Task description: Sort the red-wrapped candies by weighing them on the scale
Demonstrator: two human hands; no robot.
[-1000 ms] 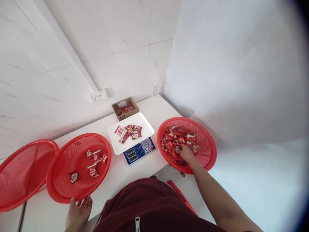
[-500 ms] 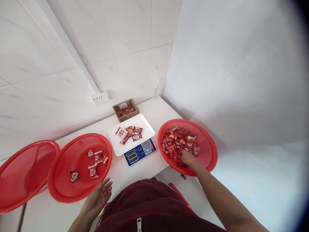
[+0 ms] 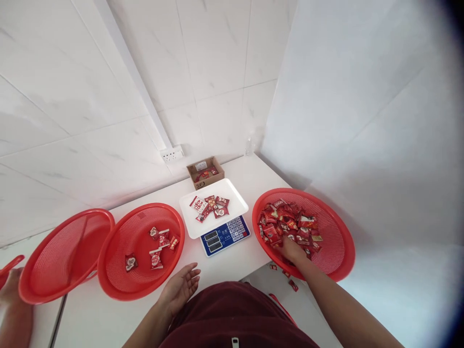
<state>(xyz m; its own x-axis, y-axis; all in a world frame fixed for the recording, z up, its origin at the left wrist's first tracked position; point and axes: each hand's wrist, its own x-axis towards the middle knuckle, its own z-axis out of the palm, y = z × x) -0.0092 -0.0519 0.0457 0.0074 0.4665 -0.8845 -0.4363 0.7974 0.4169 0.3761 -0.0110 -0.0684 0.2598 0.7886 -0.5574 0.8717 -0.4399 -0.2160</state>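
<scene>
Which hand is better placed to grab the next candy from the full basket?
Right, probably. The right hand rests among the wrapped candies in the full red basket. The left hand lies open, holding nothing, on the table by the sparse middle basket, with the scale between.

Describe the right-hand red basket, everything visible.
The red basket is round and shallow, apparently plastic, with a fine mesh bowl and a smooth solid rim. It sits level at the right end of the white table, close beside the scale, and seems to jut past the table edge. Red-wrapped candies are heaped in its left half; the right half is bare mesh. The right hand reaches over the near rim into the heap.
</scene>
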